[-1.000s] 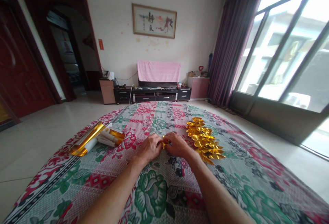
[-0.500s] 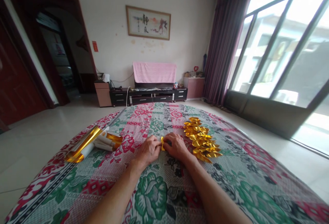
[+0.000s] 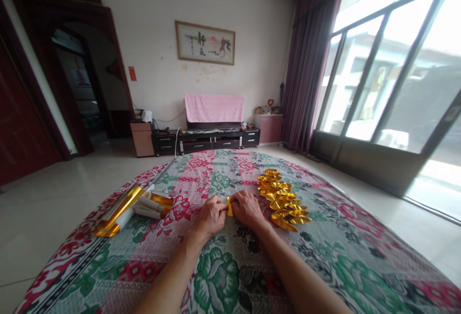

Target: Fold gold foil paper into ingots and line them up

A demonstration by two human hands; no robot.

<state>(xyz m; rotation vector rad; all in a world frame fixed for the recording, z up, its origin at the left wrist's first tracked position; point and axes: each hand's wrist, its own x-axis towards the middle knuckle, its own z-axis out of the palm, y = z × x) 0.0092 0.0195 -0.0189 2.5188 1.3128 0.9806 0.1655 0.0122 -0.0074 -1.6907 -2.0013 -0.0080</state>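
Note:
A small piece of gold foil paper (image 3: 229, 207) lies between my two hands, low over the flowered tablecloth (image 3: 216, 275). My left hand (image 3: 212, 215) pinches its left side with curled fingers. From the other side my right hand (image 3: 248, 208) grips it, thumb and fingers closed at its edge. The fingers cover much of the paper, so its full shape is hidden. Just right of my right hand, several folded gold foil pieces (image 3: 283, 199) lie in a long overlapping row. To the left are loosely rolled gold and white foil sheets (image 3: 124, 211).
Past the round table's far edge stands a low black TV cabinet (image 3: 212, 143), with a pink cloth (image 3: 214, 108) draped over what is on it. Large windows (image 3: 374, 78) and a purple curtain (image 3: 306, 64) are at the right. A doorway (image 3: 82, 83) opens at the left.
The camera view has tilted up slightly, so everything sits a little lower. Both hands stay at the gold paper, and slightly more of it shows between the fingers.

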